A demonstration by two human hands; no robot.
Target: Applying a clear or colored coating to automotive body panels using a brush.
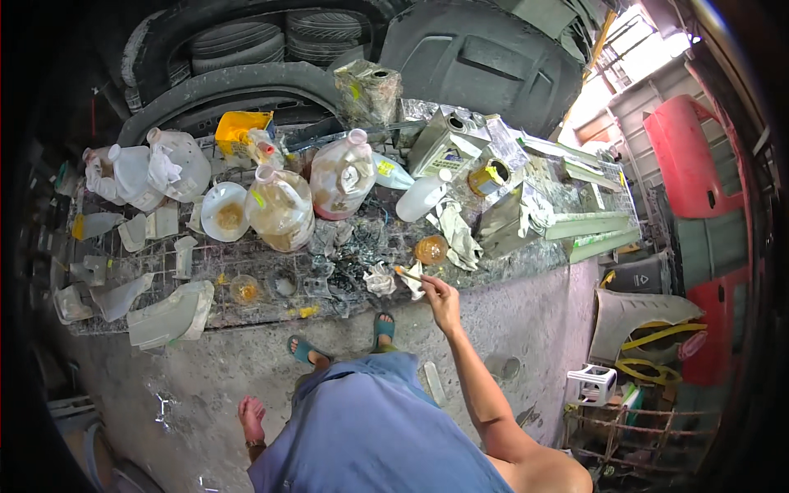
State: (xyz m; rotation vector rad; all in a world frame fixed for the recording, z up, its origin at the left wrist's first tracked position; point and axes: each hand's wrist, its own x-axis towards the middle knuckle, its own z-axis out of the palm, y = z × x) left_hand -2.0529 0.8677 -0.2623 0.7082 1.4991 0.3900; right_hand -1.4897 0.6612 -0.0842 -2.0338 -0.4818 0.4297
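Note:
My right hand (444, 306) reaches over the front edge of the cluttered workbench (362, 308), closed around a thin stick with an orange end (403, 270). Its tip is above a crumpled white cloth (412, 282), with a second crumpled cloth (380, 280) just left. Behind the tip sits a round clear cup of amber liquid (431, 250). A larger white rag (456, 234) lies to the cup's right. My left hand (252, 417) hangs low at my side, away from the bench, fingers loosely bent and apart, with nothing visible in it.
Stained plastic jugs (279, 215), a white bowl (224, 215), metal cans (449, 141) and a white bottle (422, 197) crowd the bench. Grey panel pieces (171, 314) overhang its front left. Tyres (238, 45) are behind. A white stool (592, 384) and red car panels (686, 156) stand right.

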